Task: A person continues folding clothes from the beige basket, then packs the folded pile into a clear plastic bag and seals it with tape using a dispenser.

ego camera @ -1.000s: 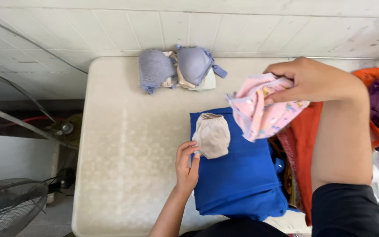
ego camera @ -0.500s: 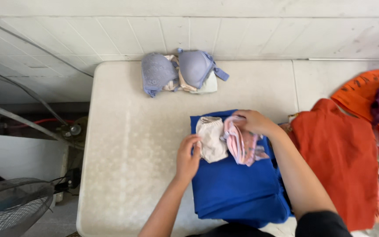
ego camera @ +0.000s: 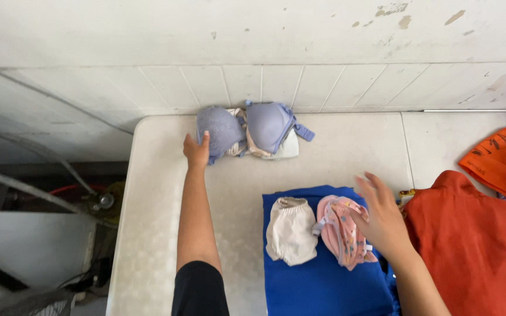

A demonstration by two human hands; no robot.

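Since half a second back our left hand has left the blue stack and shot out to the far end of the bench, and our right hand has let go of the pink garment it was setting down.

Biggest thing first: the bench is a pale speckled slab running up to a tiled white wall. On our right side lies an orange-red shirt, spread flat, with another orange cloth beyond it near the picture's edge. Near us sits a folded blue cloth, and two small pieces rest on top of it side by side: a cream pair of underwear on the left and the pink patterned garment just to its right, the two nearly touching.

At the far end, up against the wall, there's a lavender-blue bra lying on a small folded pale cloth.

Hands now. Our left one is stretched out flat on the bench, fingers together, fingertips touching the left cup of the bra, not gripping anything that we can see. Our right one hovers open with fingers spread, right over the edge of the pink garment, holding nothing. It's a bit motion-blurred, so we can't tell if it brushes the fabric.
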